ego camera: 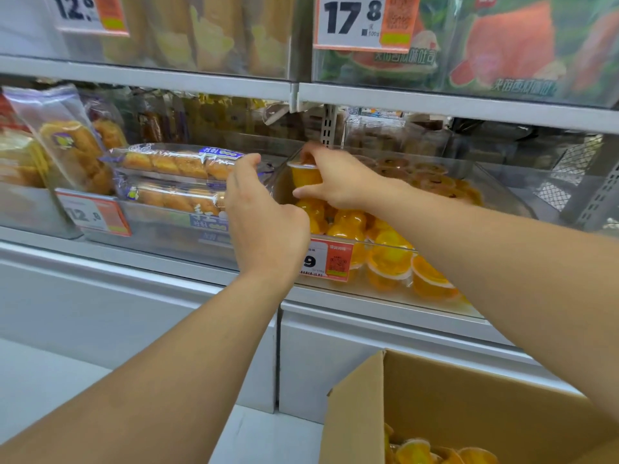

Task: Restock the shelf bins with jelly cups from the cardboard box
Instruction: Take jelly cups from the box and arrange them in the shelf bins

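Right hand (338,177) pinches a jelly cup (304,175) over the bin (502,195); left hand (264,216) hovers loose, empty. Cup's perched high, could topple off the pile.

- My right hand (338,179), at centre frame, grips an orange jelly cup (304,175) by its rim, above the heap of cups in the clear shelf bin (445,296).
- My left hand (264,216), fingers loosely spread, reaches just left of it, in front of the wrapped cake packs (174,179).
- An orange price tag (326,261) hangs on the bin's front.
- At lower right, the open cardboard box (435,396) shows more jelly cups inside.
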